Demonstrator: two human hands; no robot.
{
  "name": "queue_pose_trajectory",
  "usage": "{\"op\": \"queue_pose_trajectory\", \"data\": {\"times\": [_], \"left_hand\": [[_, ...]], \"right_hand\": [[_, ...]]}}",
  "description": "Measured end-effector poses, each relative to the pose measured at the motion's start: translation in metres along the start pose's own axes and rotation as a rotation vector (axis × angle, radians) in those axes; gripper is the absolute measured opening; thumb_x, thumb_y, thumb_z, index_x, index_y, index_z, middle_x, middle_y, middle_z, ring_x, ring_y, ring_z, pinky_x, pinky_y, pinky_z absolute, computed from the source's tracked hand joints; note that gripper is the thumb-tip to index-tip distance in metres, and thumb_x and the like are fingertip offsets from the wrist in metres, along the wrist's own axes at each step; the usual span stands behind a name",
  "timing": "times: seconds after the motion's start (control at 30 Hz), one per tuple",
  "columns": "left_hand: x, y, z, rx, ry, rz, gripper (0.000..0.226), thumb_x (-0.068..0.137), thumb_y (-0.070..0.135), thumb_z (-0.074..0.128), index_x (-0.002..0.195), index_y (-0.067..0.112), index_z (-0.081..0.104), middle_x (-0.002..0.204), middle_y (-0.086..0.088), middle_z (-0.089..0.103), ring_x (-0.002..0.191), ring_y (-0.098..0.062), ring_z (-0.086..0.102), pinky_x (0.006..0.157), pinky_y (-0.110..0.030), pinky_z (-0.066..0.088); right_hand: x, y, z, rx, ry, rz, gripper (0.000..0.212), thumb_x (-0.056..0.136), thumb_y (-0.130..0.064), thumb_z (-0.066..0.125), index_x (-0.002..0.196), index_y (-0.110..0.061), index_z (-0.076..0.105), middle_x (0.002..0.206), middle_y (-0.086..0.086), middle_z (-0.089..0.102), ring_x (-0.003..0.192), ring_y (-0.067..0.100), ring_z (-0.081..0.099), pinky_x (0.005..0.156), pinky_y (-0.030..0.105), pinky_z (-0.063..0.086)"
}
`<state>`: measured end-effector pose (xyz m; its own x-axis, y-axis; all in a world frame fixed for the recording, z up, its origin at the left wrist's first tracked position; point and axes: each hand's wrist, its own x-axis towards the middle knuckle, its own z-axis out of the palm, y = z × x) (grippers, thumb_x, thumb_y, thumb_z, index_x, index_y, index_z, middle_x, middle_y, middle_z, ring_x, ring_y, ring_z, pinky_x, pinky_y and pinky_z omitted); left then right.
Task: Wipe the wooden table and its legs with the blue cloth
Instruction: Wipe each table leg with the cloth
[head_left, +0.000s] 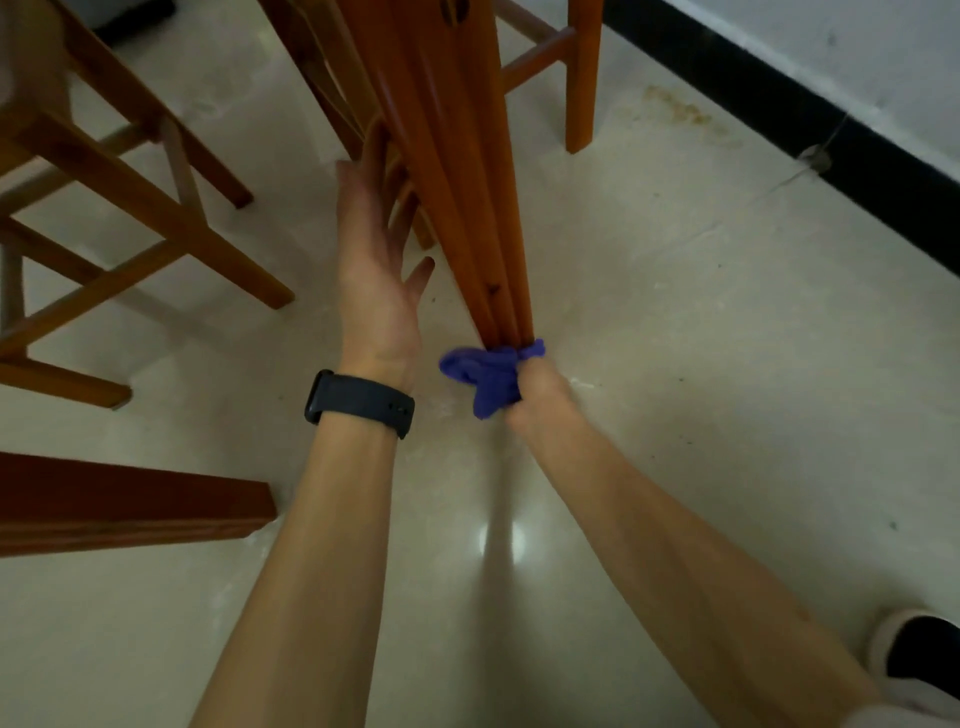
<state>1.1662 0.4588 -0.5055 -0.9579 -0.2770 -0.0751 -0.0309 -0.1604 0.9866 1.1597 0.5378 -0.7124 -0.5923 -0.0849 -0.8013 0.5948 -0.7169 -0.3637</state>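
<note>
- Looking steeply down onto a pale, glossy tiled floor (675, 312).
- Grasping a bunched blue cloth (485, 376) in the right grip (540, 389), fingers curled tight round it, with the bare forearm stretched forward from the lower right.
- Pressing that cloth against the very foot of the orange-brown desk leg (467, 208), right where wood meets floor. Part of the fabric wrapped round the near side, with a loose fold sticking out to the left.
- Grooved lengthwise, that leg, with a few dark knots, and leaning up and away toward the top of the view.
- Holding the left grip (374, 249) released: fingers straight and close together, palm turned toward the left side of the leg, higher up than the cloth, thumb pointing at the wood. Cannot tell whether the fingertips actually touch it.
- Wearing a black wristband (358, 402) on the left wrist.
- To the left, well apart from the cloth: the legs and rungs of a wooden chair (130, 182), browner in tone.
- At lower left: a dark reddish wooden rail (130, 504) coming in from the edge.
- Behind, at the top right: a second orange leg (582, 78) joined to rungs.
- Along the upper right: a black skirting board (779, 104) under a white wall (857, 41).
- In the bottom right corner: the toe of a black-and-white shoe (914, 660).
</note>
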Motion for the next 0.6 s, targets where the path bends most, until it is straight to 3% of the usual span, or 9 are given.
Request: {"op": "queue_pose_trajectory", "data": {"times": [0.07,0.13,0.17,0.27,0.33,0.43,0.53,0.6], "left_hand": [[0.000,-0.002,-0.001,0.002,0.001,0.006,0.063,0.091,0.061,0.023,0.149,0.039,0.033,0.147,0.016,0.045,0.135,-0.007,0.042,0.114,-0.058,0.026],[0.000,-0.003,-0.001,-0.008,-0.001,0.018,0.060,0.094,0.059,0.022,0.150,0.039,0.032,0.146,0.016,0.045,0.135,-0.007,0.042,0.114,-0.056,0.027],[0.000,-0.002,0.000,-0.010,0.003,0.016,0.059,0.096,0.058,0.021,0.150,0.038,0.031,0.143,0.017,0.046,0.134,-0.006,0.043,0.114,-0.054,0.028],[-0.004,0.000,0.002,0.031,0.017,0.010,0.050,0.104,0.050,0.022,0.151,0.035,0.029,0.134,0.020,0.047,0.122,-0.001,0.045,0.107,-0.040,0.032],[-0.012,-0.009,-0.004,0.195,0.013,-0.029,0.046,0.104,0.049,0.027,0.148,0.037,0.032,0.137,0.020,0.047,0.120,0.000,0.047,0.106,-0.033,0.034],[-0.027,-0.043,-0.028,0.524,-0.058,-0.146,0.049,0.100,0.050,0.042,0.147,0.035,0.038,0.144,0.013,0.043,0.126,0.001,0.040,0.108,-0.024,0.032],[-0.051,-0.089,-0.053,0.618,-0.255,-0.242,0.050,0.097,0.040,0.056,0.145,0.030,0.045,0.136,0.017,0.045,0.122,0.005,0.040,0.093,-0.003,0.032],[-0.063,-0.116,-0.065,0.627,-0.306,-0.309,0.057,0.091,0.043,0.066,0.143,0.037,0.045,0.142,0.010,0.048,0.128,-0.004,0.046,0.103,-0.012,0.038]], "right_hand": [[-0.028,-0.001,0.008,0.084,-0.062,-0.096,0.035,0.095,0.000,0.049,0.128,-0.005,0.058,0.124,0.021,0.064,0.104,0.035,0.067,0.063,0.031,0.059],[-0.044,0.007,0.004,0.029,-0.127,-0.197,0.043,0.085,0.005,0.060,0.124,-0.014,0.065,0.113,0.012,0.071,0.098,0.029,0.070,0.080,0.038,0.059],[-0.041,0.012,0.001,-0.012,-0.082,-0.216,0.044,0.083,0.007,0.061,0.122,-0.015,0.066,0.111,0.012,0.072,0.095,0.028,0.071,0.082,0.039,0.059],[-0.024,0.004,-0.003,-0.071,0.044,-0.125,0.036,0.095,0.001,0.046,0.130,-0.001,0.053,0.110,0.025,0.066,0.076,0.029,0.069,0.056,0.032,0.058],[-0.023,-0.010,-0.004,-0.156,0.051,-0.128,0.035,0.102,-0.005,0.040,0.135,0.002,0.045,0.109,0.020,0.064,0.073,0.025,0.065,0.049,0.027,0.052],[-0.037,-0.020,-0.011,-0.123,-0.143,-0.181,0.032,0.098,0.001,0.045,0.129,-0.004,0.054,0.103,0.016,0.066,0.076,0.020,0.070,0.061,0.027,0.058],[-0.068,-0.004,-0.023,-0.180,-0.386,-0.101,0.033,0.093,-0.004,0.053,0.126,-0.010,0.060,0.112,0.017,0.069,0.093,0.026,0.071,0.076,0.037,0.060],[-0.083,0.013,-0.026,-0.235,-0.416,0.054,0.033,0.097,-0.010,0.047,0.128,-0.012,0.059,0.110,0.014,0.071,0.094,0.025,0.072,0.072,0.037,0.060]]}}
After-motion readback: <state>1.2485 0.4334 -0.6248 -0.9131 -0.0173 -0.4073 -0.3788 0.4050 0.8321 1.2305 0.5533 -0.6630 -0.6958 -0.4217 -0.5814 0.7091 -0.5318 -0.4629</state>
